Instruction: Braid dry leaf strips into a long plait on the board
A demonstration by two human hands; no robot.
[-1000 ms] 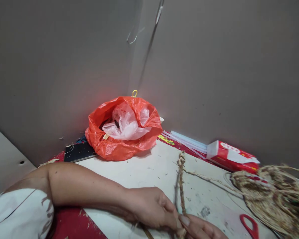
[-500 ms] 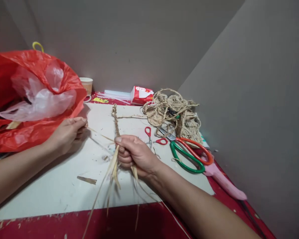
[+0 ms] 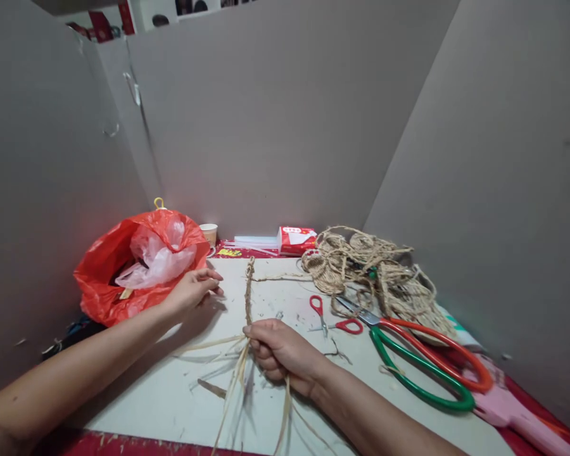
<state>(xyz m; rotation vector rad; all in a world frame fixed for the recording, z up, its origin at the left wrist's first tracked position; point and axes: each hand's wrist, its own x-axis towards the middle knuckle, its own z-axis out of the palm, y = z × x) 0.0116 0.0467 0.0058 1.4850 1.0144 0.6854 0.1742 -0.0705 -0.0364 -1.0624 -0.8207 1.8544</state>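
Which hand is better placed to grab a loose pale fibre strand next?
Probably the left hand: it looks empty, while the right hand grips the narrow brown fibre cord, and some thin pale fibre strands fan leftward.

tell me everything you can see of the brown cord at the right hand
The brown cord is slim, rough and knobbly, apparently twisted or plaited from dry plant fibre. It runs nearly straight away from the person above or on the white board; whether it touches is unclear. A thin strand leads from near its far end rightward toward the fibre heap. The right hand grips its near end, where loose pale strips fan out.
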